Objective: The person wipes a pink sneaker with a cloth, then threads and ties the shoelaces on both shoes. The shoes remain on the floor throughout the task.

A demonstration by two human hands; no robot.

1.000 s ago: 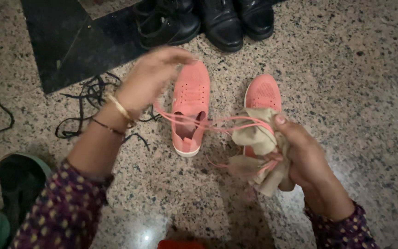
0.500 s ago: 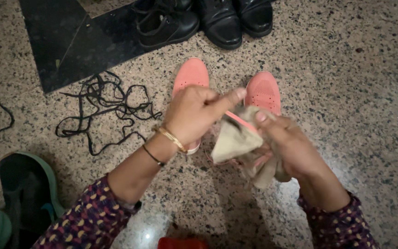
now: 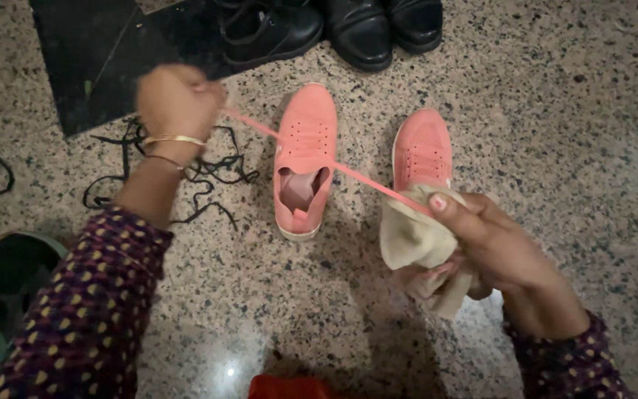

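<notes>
My left hand [image 3: 175,103] is closed around one end of a pink shoelace [image 3: 348,174] and holds it up and out to the left. The lace runs taut across to my right hand [image 3: 492,247], which grips a beige cloth [image 3: 411,240] wrapped around the lace. Below the lace, two pink shoes stand on the speckled floor: the left shoe [image 3: 304,151] with no lace and its tongue showing, and the right shoe [image 3: 422,151] partly behind the cloth.
Loose black laces [image 3: 208,170] lie tangled on the floor left of the pink shoes. Black shoes [image 3: 334,26] stand at the top beside a dark floor tile [image 3: 90,59]. A dark shoe with green trim [image 3: 20,273] sits bottom left, a red object [image 3: 289,387] at the bottom edge.
My left hand went from the cloth out to the upper left, pulling the pink lace taut through the cloth. My right hand stayed roughly in place with the cloth.
</notes>
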